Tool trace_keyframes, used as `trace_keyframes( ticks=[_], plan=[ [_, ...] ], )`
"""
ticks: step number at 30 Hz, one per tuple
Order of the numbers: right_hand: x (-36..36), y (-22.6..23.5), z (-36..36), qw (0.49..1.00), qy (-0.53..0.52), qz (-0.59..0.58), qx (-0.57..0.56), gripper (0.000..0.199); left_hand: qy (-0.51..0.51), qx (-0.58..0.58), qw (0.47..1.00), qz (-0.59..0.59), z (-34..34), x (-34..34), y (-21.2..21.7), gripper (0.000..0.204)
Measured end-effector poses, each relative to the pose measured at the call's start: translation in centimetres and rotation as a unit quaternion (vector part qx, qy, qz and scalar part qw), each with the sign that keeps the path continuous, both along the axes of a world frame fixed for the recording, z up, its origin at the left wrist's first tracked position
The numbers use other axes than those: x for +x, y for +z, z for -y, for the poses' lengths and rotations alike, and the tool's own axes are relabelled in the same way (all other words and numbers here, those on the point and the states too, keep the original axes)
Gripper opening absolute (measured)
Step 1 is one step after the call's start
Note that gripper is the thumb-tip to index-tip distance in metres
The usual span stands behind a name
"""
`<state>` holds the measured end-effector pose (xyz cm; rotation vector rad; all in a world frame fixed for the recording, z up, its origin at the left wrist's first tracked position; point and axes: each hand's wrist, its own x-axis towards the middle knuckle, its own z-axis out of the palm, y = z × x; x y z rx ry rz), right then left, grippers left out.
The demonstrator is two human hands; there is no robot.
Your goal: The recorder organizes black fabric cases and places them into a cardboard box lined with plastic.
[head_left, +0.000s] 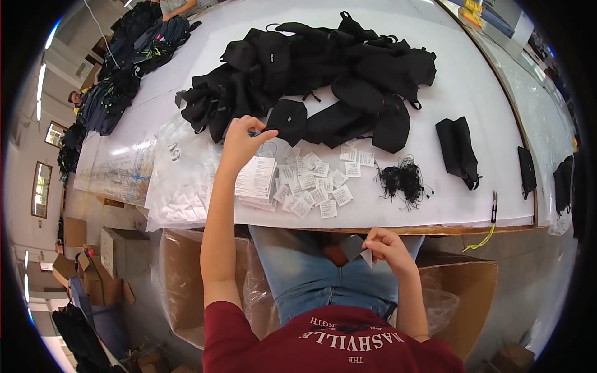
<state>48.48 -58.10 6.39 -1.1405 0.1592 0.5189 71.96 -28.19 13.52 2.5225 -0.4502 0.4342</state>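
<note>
My left hand [242, 143] reaches over the table, its thumb and fingers pinched at the left edge of a small black pouch [288, 121]. Just below it lie a stack of printed white sheets [254, 180] and many loose white labels [308, 180]. Held low at the table's near edge, over my lap, my right hand [388, 248] is closed on a small white label [367, 256]. A dark grey flat piece [352, 247] shows beside those fingers; whether they also hold it I cannot tell. A tangle of black cords [403, 181] rests right of the labels.
A heap of black pouches [317, 59] covers the far middle. One black pouch [457, 149] stands apart at right, near thread snips [494, 208] with a yellow-green cord. Clear plastic bags [177, 186] lie at left. Dark backpacks [115, 93] line the far left, where another person's arm [180, 9] reaches in.
</note>
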Motion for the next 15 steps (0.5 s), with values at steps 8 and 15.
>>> trace_keyframes(
  ticks=[8,15],
  plan=[
    [2.8,-0.3,-2.1,0.982,-0.133,0.081,-0.102,0.01,-0.179,-0.34,0.828,-0.407,5.6,-8.2,-2.6,0.027],
    [2.8,-0.1,-4.2,0.916,-0.189,0.167,-0.311,0.007,-0.113,-0.363,0.801,-0.462,9.1,-13.8,-5.4,0.022]
  ],
)
